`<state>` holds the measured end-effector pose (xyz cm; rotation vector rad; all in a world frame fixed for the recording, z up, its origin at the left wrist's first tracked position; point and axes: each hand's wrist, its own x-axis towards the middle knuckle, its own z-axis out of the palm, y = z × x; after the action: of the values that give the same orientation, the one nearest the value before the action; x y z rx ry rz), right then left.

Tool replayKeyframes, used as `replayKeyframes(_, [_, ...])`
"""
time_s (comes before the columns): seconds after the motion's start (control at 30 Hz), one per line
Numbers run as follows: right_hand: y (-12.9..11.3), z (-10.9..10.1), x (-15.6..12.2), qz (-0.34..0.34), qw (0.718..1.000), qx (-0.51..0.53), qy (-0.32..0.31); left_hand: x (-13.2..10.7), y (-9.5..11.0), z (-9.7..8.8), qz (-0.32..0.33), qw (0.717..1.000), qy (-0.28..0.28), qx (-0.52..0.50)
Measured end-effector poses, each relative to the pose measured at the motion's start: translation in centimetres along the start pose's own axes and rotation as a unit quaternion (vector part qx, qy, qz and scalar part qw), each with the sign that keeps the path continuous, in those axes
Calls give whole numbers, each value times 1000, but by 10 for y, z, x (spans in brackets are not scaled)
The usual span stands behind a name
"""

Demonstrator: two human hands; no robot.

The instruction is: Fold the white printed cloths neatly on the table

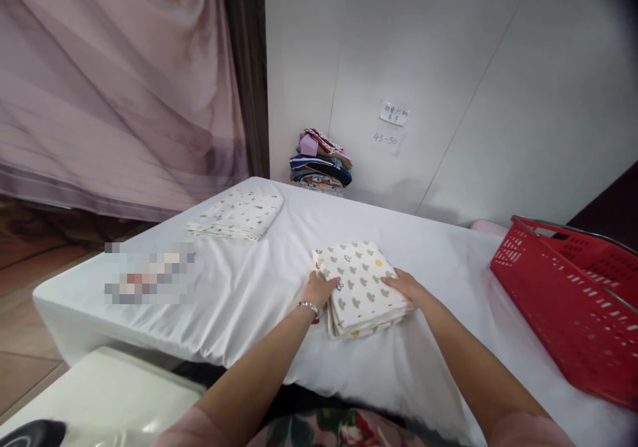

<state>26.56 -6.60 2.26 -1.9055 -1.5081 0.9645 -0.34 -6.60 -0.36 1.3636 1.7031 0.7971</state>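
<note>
A folded white cloth (363,287) printed with grey mushroom-like shapes and a few yellow and red ones lies near the front of the white-covered table (239,281). My left hand (320,291), with a silver bracelet at the wrist, grips its left edge, thumb on top and fingers partly hidden below. At the opposite edge my right hand (407,285) holds the cloth the same way, its thumb pressed on the upper face. Farther back on the left lies another folded white cloth (244,213) with small dark prints.
A red plastic basket (563,321) stands on the right. A pile of folded fabrics (321,161) is against the wall behind the table. Pink curtains (119,88) hang at left, above a pale surface (114,387) at lower left. A pixelated patch covers something on the table's left.
</note>
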Motion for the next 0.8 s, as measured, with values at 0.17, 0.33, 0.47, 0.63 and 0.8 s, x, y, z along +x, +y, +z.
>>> replayKeyframes(0.17, [-2,12,-10,-17,998,58,36,3,4,-5,-15,998,-7,-68])
replayKeyframes(0.33, [-23,33,-1,-66,991,83,78,29,27,-41,37,994,71,-72])
replayKeyframes(0.47, [-37,52,16,-58,994,53,83,47,24,-70,23,996,81,-6])
replayKeyframes(0.63, [-31,63,27,-16,997,-9,74,31,-7,-78,-15,999,45,2])
replayKeyframes(0.8, [-20,61,19,-13,997,-24,66,3,-31,-69,-3,999,32,-23])
